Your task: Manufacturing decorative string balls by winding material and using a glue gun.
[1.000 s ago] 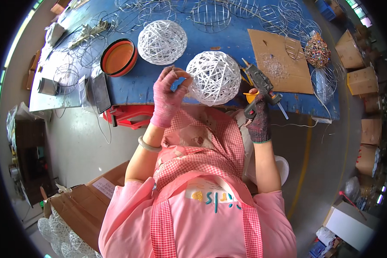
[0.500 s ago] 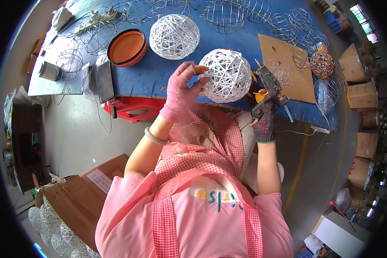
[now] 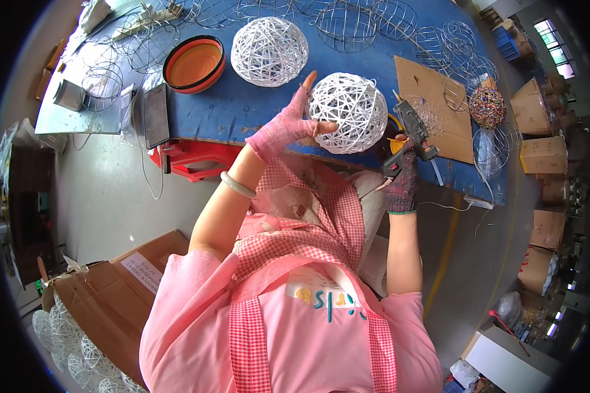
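Note:
A white openwork ball of woven strands rests near the front edge of the blue table. My left hand, in a pink fingerless glove, is at its left side with thumb and fingers spread wide. The thumb lies over the ball's front, and the forefinger points up along its upper left. In my right hand, gloved in dark knit, is a black hot glue gun, gripped by its handle. Its nozzle points up and away, just right of the ball. A yellow ring-shaped thing, partly hidden, shows behind the gun.
A second white ball and an orange bowl with black rim stand farther back. Wire frames line the far edge. Cardboard with clear bits and a multicoloured ball lie right. A carton of white balls stands lower left.
My left hand has opened from a pinch in front of the ball to a wide spread at its left side. The glue gun stays in my right hand, nearly unmoved.

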Tool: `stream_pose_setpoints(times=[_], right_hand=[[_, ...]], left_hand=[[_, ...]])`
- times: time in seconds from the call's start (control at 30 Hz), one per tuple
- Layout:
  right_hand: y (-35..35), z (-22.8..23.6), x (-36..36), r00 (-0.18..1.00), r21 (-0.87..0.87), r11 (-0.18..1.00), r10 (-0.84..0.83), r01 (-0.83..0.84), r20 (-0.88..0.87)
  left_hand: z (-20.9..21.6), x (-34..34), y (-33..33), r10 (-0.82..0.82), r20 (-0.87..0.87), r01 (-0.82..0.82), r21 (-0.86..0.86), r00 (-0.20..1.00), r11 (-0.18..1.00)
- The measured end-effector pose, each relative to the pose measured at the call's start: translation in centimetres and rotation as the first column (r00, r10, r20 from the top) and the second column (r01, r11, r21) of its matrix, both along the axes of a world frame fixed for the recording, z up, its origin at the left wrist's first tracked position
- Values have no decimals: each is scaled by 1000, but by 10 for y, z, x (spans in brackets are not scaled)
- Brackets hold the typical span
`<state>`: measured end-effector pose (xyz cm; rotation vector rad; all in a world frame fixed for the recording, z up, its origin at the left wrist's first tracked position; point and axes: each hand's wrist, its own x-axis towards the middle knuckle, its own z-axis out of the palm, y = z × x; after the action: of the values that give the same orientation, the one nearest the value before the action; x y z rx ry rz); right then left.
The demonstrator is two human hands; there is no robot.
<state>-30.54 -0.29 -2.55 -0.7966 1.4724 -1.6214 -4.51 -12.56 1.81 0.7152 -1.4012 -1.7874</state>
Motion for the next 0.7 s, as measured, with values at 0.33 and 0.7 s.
stream_pose_setpoints(times=[0.33,0.7], right_hand=[[2,64,7,998,-73,997,-20,25,64],[8,79,-8,946,-231,972,-115,44,-304]], left_hand=[[-2,-8,14,-98,-481,286,334,871,898],[-11,-50,38,43,-563,170,321,826,932]])
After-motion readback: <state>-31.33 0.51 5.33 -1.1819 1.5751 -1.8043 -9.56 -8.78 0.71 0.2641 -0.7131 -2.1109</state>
